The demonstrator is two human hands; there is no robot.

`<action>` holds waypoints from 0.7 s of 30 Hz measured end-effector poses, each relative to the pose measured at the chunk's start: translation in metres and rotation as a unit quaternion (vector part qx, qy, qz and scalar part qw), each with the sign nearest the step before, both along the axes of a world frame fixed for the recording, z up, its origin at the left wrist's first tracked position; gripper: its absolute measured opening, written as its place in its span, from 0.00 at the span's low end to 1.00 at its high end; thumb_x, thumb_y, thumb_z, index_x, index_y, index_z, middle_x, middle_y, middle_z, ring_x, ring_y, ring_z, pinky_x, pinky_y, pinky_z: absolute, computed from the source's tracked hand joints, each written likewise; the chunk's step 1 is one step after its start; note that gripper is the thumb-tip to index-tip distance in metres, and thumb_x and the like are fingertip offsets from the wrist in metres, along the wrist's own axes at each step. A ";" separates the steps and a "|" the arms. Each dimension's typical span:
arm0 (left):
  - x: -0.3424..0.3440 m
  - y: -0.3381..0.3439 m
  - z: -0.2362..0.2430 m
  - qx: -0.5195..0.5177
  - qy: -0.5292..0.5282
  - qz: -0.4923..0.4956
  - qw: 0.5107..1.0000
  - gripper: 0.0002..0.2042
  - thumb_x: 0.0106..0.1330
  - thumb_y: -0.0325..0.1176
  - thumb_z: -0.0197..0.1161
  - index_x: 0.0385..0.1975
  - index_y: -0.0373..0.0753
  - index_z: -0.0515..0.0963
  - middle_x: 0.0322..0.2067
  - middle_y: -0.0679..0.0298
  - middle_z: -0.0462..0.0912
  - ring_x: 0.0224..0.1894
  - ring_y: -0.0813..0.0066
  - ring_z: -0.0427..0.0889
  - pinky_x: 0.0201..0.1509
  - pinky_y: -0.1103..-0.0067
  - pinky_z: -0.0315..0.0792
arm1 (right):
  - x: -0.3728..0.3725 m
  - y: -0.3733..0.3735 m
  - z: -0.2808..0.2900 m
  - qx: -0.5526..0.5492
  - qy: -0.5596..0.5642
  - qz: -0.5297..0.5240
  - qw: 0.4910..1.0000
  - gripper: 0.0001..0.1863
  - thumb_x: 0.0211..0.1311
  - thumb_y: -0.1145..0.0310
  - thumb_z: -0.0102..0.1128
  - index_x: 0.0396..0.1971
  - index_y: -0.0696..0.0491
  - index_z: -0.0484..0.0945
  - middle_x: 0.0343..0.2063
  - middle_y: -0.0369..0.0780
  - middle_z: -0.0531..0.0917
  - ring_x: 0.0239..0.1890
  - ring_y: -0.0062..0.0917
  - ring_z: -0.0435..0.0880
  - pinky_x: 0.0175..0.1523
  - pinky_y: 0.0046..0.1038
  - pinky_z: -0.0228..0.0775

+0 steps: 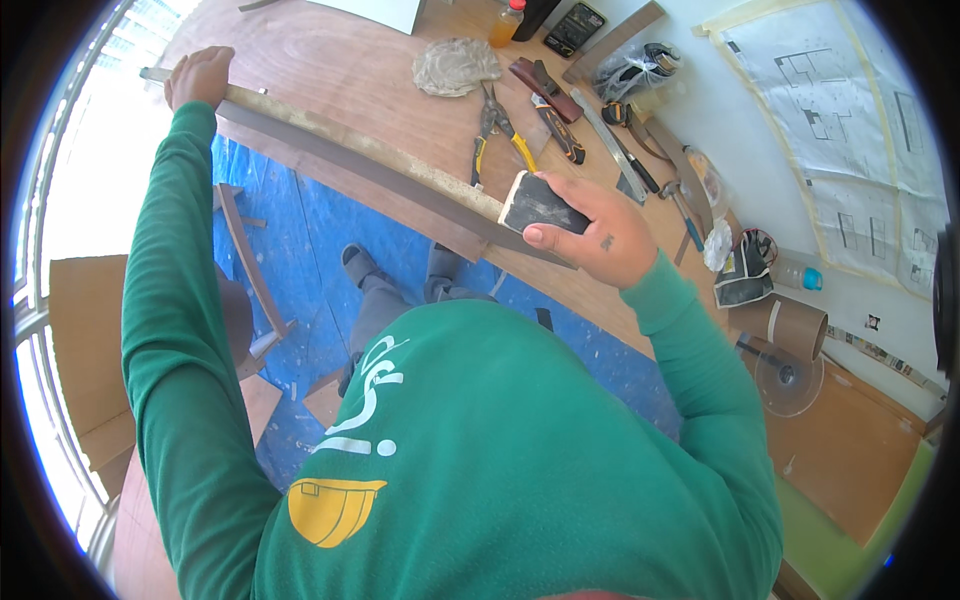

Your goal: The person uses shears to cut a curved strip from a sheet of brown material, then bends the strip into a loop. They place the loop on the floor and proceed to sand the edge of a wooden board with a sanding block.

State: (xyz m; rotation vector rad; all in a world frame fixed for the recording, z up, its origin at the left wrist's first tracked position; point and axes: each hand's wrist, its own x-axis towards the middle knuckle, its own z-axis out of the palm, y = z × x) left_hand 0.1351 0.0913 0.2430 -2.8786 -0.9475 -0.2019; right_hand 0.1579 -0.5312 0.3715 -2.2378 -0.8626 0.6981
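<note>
A long, narrow wooden strip [365, 148] with a pale upper edge and a grey-brown side lies slantwise along the near edge of the wooden worktable [330, 60]. My left hand [200, 76] is wrapped over its far left end. At the other end, my right hand [600, 235] grips a dark rectangular sanding block [543, 205] between thumb and fingers. The block rests against the strip's right end; its underside is hidden. Yellow-handled snips [488, 120] lie just beyond the strip, close to the block.
Farther back lie a utility knife [560, 130], a wooden hand plane [543, 88], a crumpled cloth [455, 67] and a hammer [683, 215]. A bottle of orange liquid [507, 24] stands at the back. Blue sheeting [320, 215] covers the floor, with a wooden frame [250, 260] on it.
</note>
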 end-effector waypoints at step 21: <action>0.004 -0.023 0.023 -0.010 0.019 0.038 0.999 0.22 0.71 0.50 0.45 0.54 0.56 0.84 0.62 0.72 0.81 0.70 0.67 0.71 0.76 0.61 0.54 | 0.012 -0.017 -0.014 0.047 -0.022 0.061 0.997 0.35 0.59 0.50 0.75 0.60 0.56 0.79 0.42 0.46 0.84 0.42 0.34 0.84 0.50 0.31 0.76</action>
